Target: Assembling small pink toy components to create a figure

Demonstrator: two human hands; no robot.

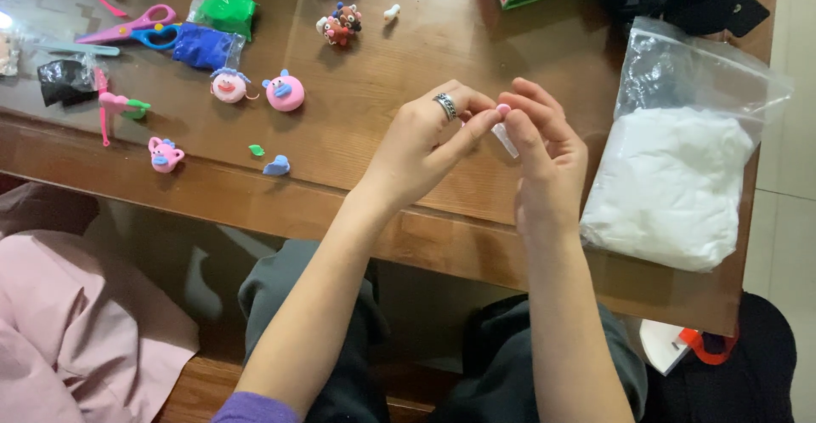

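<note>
While your left hand [425, 147] and right hand [544, 147] meet above the wooden table [408, 74], the thing in work is the tiny pink clay bit [503, 109], pinched between fingertips of both hands. Both grips are narrow and closed on it. A pale, clear sliver [505, 140] hangs just below the pinch; I can't tell what it is or which hand carries it.

Position: the pink bit sits right at the contact point, at the tip of your left index finger and against the right fingertips, held in the air over the table's near half, not resting on anything. The ring [447, 106] on your left hand is clear of it.

Judgement on doing this well:
- Use the finger pads, light pressure. A piece this small likely flattens or smears fast.
- Roll, don't squeeze, if you want it round.
- Keep it over the table so a drop lands on wood, not in your lap.
- Steady your wrists or forearms on the table edge if it gets shaky.

Around you: the big zip bag of white clay [671, 185] lies just right of your right hand, hanging partly over the edge. The pink round clay faces [285, 91] are well apart to the left, with a small pink figure [164, 154] and a blue scrap [276, 166] nearer the edge. Scissors [127, 28] and the green clay packet [225, 8] and blue clay packet [204, 47] lie far left, out of easy reach.
</note>
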